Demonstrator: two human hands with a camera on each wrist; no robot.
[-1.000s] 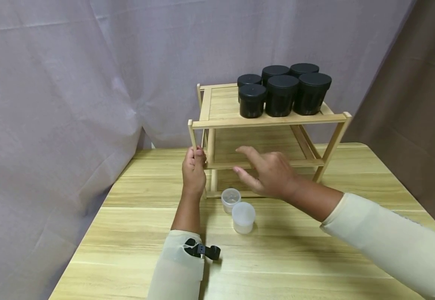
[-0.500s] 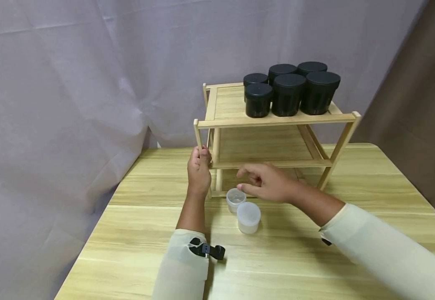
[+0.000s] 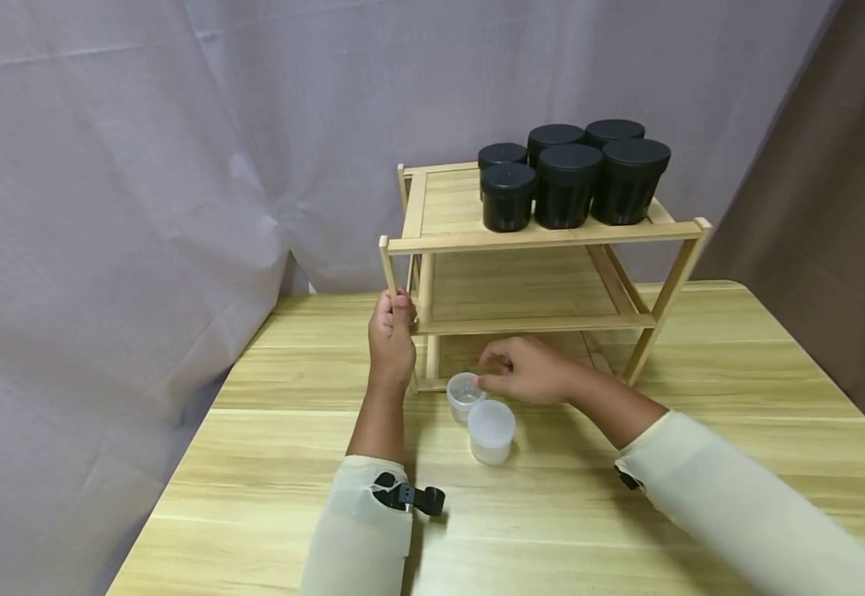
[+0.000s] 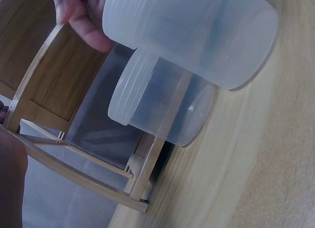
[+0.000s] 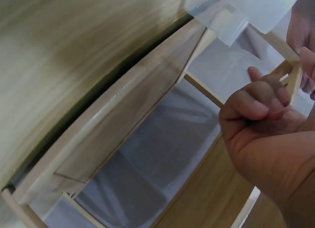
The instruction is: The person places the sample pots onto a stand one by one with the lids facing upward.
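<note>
My left hand grips the left front post of a three-tier wooden shelf rack in the head view. My right hand hovers in front of the lowest tier, fingers loosely bent, with nothing held. Its thumb tip lies close to the rim of the rear translucent plastic jar; in the head view I cannot tell whether they touch. In the right wrist view the right hand appears apart from the jars. A second, frosted jar stands just in front, nearer me.
Several black lidded jars stand on the top shelf, toward its right side. The wooden table extends around the rack. A grey curtain hangs behind, and a brown one hangs at the right.
The right hand has lowered from the middle shelf's front to beside the rear jar, its fingers bending more. The left hand keeps its grip on the post, and the jars stay put.
</note>
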